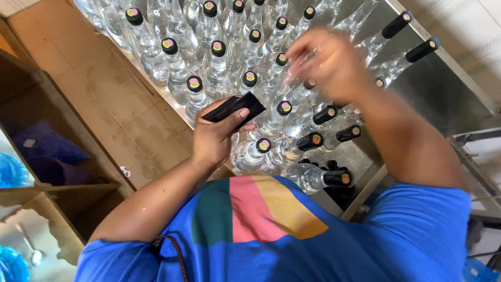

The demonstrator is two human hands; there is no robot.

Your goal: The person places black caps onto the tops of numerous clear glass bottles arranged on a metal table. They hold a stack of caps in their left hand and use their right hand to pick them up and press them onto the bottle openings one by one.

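My left hand (216, 137) is shut on a small stack of flat black sleeves (234, 108), held just above the near bottles. My right hand (327, 61) is blurred with motion over the bottle tops, fingers bent near one bottle neck (309, 84) with a bare cap; I cannot tell whether it grips anything. Many clear glass bottles (216, 68) with black-wrapped necks and coloured cap tops stand and lean close together on a metal table (443, 89).
Tiled floor (104, 94) lies left of the table. A wooden shelf unit (47, 172) stands at far left with a purple bundle (44, 149) in it. A metal frame (477, 156) sits at right. My blue shirt fills the bottom.
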